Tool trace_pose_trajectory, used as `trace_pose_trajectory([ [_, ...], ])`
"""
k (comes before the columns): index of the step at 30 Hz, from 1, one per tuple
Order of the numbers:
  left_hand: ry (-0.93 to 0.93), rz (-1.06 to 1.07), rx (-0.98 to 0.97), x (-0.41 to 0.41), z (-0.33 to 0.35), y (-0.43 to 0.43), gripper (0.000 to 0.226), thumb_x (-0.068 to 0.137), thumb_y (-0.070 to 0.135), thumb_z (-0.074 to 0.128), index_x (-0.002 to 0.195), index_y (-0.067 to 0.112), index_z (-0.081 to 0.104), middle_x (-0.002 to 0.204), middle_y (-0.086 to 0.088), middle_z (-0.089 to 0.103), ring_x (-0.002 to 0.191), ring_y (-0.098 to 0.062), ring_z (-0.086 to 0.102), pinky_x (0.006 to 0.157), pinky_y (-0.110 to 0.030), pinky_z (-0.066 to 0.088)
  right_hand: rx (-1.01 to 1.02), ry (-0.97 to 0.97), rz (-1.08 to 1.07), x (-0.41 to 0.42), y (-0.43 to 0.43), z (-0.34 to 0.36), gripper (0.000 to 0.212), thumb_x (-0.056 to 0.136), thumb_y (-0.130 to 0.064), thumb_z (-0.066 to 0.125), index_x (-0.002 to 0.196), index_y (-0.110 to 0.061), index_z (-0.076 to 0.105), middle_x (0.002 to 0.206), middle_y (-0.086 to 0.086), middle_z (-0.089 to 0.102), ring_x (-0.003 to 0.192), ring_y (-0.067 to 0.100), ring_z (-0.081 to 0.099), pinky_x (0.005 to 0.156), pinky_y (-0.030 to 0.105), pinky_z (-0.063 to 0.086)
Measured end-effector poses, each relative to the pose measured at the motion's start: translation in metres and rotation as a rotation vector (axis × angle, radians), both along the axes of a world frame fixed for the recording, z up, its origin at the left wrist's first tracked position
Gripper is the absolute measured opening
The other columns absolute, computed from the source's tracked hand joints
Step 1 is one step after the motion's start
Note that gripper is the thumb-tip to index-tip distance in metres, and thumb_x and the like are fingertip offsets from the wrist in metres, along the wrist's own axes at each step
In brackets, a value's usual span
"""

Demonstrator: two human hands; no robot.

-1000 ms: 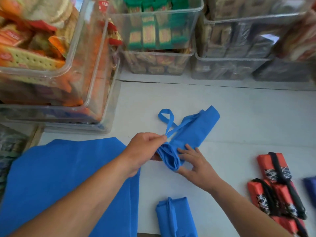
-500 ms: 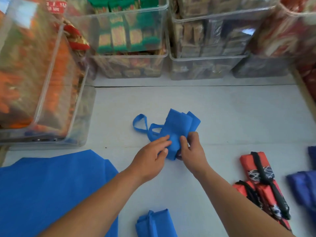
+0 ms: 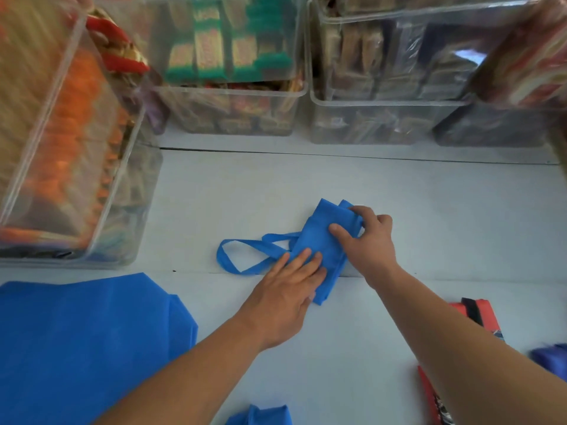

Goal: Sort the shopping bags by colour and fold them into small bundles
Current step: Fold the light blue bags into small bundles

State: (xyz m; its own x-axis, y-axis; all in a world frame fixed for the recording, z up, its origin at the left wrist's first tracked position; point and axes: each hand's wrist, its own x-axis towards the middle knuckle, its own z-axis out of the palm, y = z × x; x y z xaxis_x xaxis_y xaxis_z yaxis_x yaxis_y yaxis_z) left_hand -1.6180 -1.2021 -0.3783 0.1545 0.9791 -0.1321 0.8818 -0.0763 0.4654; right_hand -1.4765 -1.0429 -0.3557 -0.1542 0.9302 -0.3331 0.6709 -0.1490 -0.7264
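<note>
A blue shopping bag (image 3: 319,237), folded to a narrow bundle, lies on the white table (image 3: 429,210) at the centre. Its handle loops (image 3: 242,256) trail out to the left. My left hand (image 3: 285,299) presses flat on the bundle's near end with straight fingers. My right hand (image 3: 365,240) grips the bundle's far right edge, thumb on top and fingers curled round the fold. A flat blue bag (image 3: 79,348) lies spread at the lower left. A finished blue bundle (image 3: 260,417) peeks in at the bottom edge.
Red bundles with black straps (image 3: 478,314) lie at the lower right, partly behind my right arm, and a purple bag (image 3: 552,360) sits at the right edge. Clear plastic bins of packaged snacks (image 3: 233,62) line the back and the left side (image 3: 61,133).
The long blue bag has been folded over into a short bundle. My left hand went from pinching it to pressing flat, and my right hand moved to the far edge. The view shifted left.
</note>
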Motion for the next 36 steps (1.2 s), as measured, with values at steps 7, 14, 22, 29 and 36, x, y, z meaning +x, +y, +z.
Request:
trace_pose_trajectory([
  [7, 0.115, 0.0, -0.017, -0.005, -0.001, 0.007, 0.054, 0.107, 0.047, 0.019, 0.16, 0.042, 0.021, 0.171, 0.006, -0.011, 0.155, -0.017, -0.021, 0.125, -0.041, -0.013, 0.062, 0.026, 0.065, -0.009, 0.018, -0.004, 0.021, 0.092, -0.032, 0.069, 0.106, -0.031, 0.055, 0.089, -0.01, 0.061, 0.075, 0.016, 0.059, 0.07, 0.035, 0.051],
  [14, 0.289, 0.054, -0.012, 0.005, -0.01, 0.01, 0.059, 0.108, 0.051, 0.015, 0.164, 0.03, 0.01, 0.172, 0.002, -0.007, 0.157, -0.02, -0.016, 0.124, -0.049, 0.003, 0.017, 0.171, 0.081, -0.007, 0.032, -0.015, 0.025, 0.091, -0.031, 0.074, 0.114, -0.029, 0.063, 0.105, -0.013, 0.06, 0.082, 0.014, 0.06, 0.076, 0.03, 0.053],
  [22, 0.283, 0.105, -0.041, 0.008, -0.019, 0.011, 0.059, 0.108, 0.052, 0.016, 0.163, 0.035, 0.008, 0.171, 0.002, -0.011, 0.157, -0.02, -0.016, 0.126, -0.054, 0.011, 0.056, -0.081, 0.251, -0.015, 0.042, -0.022, 0.032, 0.095, -0.047, 0.063, 0.123, -0.032, 0.06, 0.118, -0.009, 0.048, 0.096, 0.012, 0.057, 0.082, 0.033, 0.05],
  [29, 0.298, 0.112, -0.044, 0.013, -0.015, 0.007, 0.059, 0.108, 0.052, 0.018, 0.163, 0.032, 0.012, 0.172, 0.0, -0.005, 0.157, -0.023, -0.013, 0.124, -0.055, 0.006, 0.561, -0.284, 0.417, -0.02, 0.019, -0.016, 0.019, 0.096, -0.029, 0.067, 0.114, -0.023, 0.066, 0.127, 0.002, 0.051, 0.104, 0.027, 0.054, 0.055, 0.033, 0.046],
  [36, 0.074, -0.002, 0.219, -0.004, -0.011, 0.0, 0.039, 0.097, 0.048, 0.058, 0.122, 0.02, 0.069, 0.143, -0.001, 0.058, 0.143, -0.021, 0.045, 0.12, -0.044, 0.034, 0.474, -0.106, 0.565, 0.02, 0.003, -0.042, 0.049, 0.093, -0.054, 0.06, 0.13, -0.024, 0.069, 0.161, 0.002, 0.04, 0.147, 0.022, 0.04, 0.104, 0.04, 0.049],
])
